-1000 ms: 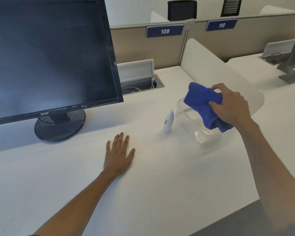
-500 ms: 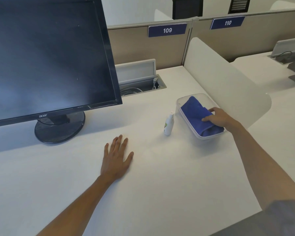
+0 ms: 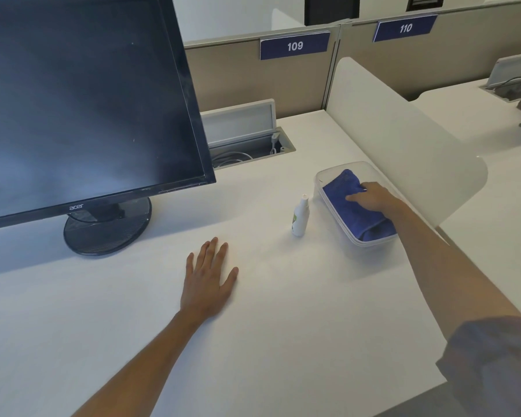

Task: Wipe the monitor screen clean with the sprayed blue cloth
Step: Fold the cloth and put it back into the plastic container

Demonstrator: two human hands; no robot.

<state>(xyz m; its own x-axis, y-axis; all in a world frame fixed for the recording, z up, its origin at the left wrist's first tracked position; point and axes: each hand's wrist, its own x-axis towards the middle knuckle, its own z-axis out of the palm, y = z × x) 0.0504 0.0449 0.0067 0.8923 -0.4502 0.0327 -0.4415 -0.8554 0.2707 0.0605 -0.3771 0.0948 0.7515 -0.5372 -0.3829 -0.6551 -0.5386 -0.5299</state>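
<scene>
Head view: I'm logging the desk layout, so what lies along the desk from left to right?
Monitor → left hand flat on the desk → spray bottle → clear container holding the blue cloth, with the right hand on it.

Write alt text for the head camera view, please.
A person's right hand presses a blue cloth into a clear plastic box on a white desk; the left hand lies flat near a dark monitor and small spray bottle.

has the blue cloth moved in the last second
Yes. The blue cloth went down from above the clear container into it, under the right hand, right of the spray bottle.
</scene>
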